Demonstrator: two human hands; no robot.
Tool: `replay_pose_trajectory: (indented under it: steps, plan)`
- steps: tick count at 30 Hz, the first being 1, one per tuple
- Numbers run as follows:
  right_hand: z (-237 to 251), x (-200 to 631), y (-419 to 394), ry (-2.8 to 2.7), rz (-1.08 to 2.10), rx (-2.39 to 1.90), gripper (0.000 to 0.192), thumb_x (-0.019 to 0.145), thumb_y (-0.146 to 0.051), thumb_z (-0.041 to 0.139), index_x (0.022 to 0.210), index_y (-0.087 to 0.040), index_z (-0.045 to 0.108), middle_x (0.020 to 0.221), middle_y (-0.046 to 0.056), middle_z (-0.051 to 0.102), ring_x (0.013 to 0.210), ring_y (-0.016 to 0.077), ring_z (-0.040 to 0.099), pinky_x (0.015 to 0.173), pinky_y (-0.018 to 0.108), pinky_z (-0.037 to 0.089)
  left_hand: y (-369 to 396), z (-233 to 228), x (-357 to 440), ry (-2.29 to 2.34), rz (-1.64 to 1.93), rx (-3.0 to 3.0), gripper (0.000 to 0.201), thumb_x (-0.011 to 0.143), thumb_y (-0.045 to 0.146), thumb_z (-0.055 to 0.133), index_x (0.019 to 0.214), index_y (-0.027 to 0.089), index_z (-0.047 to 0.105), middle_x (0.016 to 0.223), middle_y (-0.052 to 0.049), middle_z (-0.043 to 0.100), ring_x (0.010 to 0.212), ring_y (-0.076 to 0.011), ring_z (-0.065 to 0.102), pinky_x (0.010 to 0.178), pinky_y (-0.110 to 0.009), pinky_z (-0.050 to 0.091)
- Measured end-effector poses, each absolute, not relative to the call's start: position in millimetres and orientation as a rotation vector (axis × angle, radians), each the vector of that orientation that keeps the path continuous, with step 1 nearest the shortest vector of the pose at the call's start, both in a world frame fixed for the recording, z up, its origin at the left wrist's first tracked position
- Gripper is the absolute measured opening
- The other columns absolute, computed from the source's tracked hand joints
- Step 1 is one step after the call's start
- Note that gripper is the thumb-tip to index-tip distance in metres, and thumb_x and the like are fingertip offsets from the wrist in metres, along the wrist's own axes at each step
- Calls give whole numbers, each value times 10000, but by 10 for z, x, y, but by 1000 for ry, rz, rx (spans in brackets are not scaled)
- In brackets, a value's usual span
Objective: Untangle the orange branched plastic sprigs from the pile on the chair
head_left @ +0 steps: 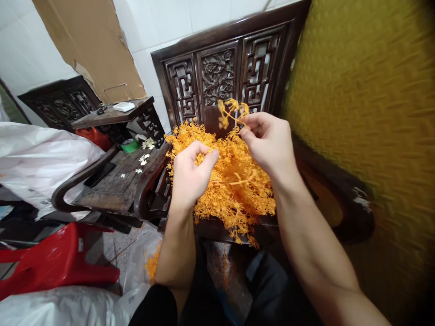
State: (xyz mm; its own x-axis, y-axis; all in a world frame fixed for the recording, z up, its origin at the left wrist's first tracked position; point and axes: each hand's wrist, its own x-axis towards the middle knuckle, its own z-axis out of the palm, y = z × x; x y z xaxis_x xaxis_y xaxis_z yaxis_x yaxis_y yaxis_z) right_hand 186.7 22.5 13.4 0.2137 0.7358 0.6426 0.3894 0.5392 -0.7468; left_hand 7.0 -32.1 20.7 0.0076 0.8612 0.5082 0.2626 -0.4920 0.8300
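A heap of orange plastic sprigs [234,181] lies on the seat of a dark carved wooden chair [220,77]. My right hand [268,140] hovers over the heap and pinches a small orange sprig [231,111] on a thin pale stem, holding it upright. My left hand [190,174] is at the heap's left side, fingers curled and pinched on orange strands; what exactly it grips is hidden by the fingers.
A yellow textured surface [367,113] fills the right. Left of the chair is a dark wooden side table [115,181] with small white flowers [144,158]. A red plastic stool [57,262] and white plastic bags [37,158] are at the left. Cardboard [91,40] leans on the tiled wall.
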Motion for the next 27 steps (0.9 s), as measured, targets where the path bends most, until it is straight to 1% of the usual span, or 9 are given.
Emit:
replay_pose_trajectory:
  steps: [4,7,10,14,19,21,24,26,27]
  plan:
    - [236,1930,148,-1427,764,-945,124,838,-162,698,956,-152,735,714,11,608,573,100,463,531,288,364,-292,224,1,1096,1461,1792,257,906,346,758,747,203,616,609,43,504,564,-106,403,538,-271,326]
    - [308,1928,84,-1309,961,-891,124,800,-146,719,921,-166,698,668,-15,557,500,74,388,465,272,288,-266,224,-63,1024,1467,1783,228,919,398,763,825,207,680,643,24,557,583,-113,442,535,-264,359]
    - [354,1926,32,-1265,1047,-852,136,787,-137,729,911,-177,691,691,-12,560,504,61,368,459,262,262,-257,217,-130,972,1481,1769,210,915,422,772,924,216,729,638,23,556,546,-105,422,488,-254,337]
    - [397,1902,-56,-1255,1110,-806,154,779,-142,745,924,-179,706,716,-6,564,513,58,373,463,265,250,-253,223,-168,878,1469,1605,203,896,398,796,976,222,735,589,52,480,460,-69,356,408,-224,247]
    - [452,1846,-162,-1211,1166,-765,205,750,-122,715,945,-183,718,691,-15,518,514,63,338,470,267,209,-209,263,-168,738,1562,1400,202,878,261,740,1072,213,773,568,70,458,388,-36,317,367,-194,183]
    - [469,1832,-181,-1175,1192,-784,188,743,-132,698,923,-184,712,654,-25,456,523,69,309,475,263,181,-181,269,-174,707,1642,1307,122,867,220,673,948,187,758,607,43,539,374,-36,383,356,-198,177]
    - [470,1814,-171,-1176,1250,-805,147,786,-206,694,929,-178,709,688,-16,441,557,79,320,478,259,161,-138,257,-180,710,1700,1210,95,834,194,591,763,167,647,849,-60,744,442,-72,576,343,-204,174]
    - [448,1792,-143,-1201,1282,-806,155,835,-268,680,953,-174,715,741,-4,464,577,82,341,477,260,163,-110,241,-176,742,1696,1194,85,795,155,577,790,160,662,973,-85,781,467,-65,600,347,-197,169]
    - [431,1776,-124,-1208,1293,-812,167,852,-285,667,963,-172,720,757,-1,467,581,83,348,477,261,163,-96,233,-171,752,1695,1192,131,775,132,586,842,161,695,966,-68,774,452,-47,569,353,-193,167]
